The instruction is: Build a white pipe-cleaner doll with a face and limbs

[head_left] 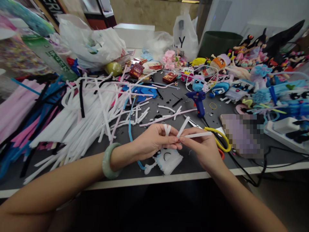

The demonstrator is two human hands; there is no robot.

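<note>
Above the front of the table my left hand (156,140) pinches white pipe cleaner pieces (183,126), one of them bent into a small fork near the fingers. My right hand (202,145) meets it fingertip to fingertip, closed on a white pipe cleaner strip (199,134) that points right. Just below the hands lies a fluffy white figure (170,161) with a curved black line on it, its upper part hidden by my left hand. Scissors (225,140) with yellow handles lie partly behind my right hand. A blue glue gun (198,101) stands beyond them.
A large heap of white pipe cleaners (82,122) covers the left, with coloured ones (45,112) beside it. Fluffy dolls (241,88) crowd the right. A blurred-out phone (242,135), a power strip (287,133) and black cables (265,161) lie near the right edge.
</note>
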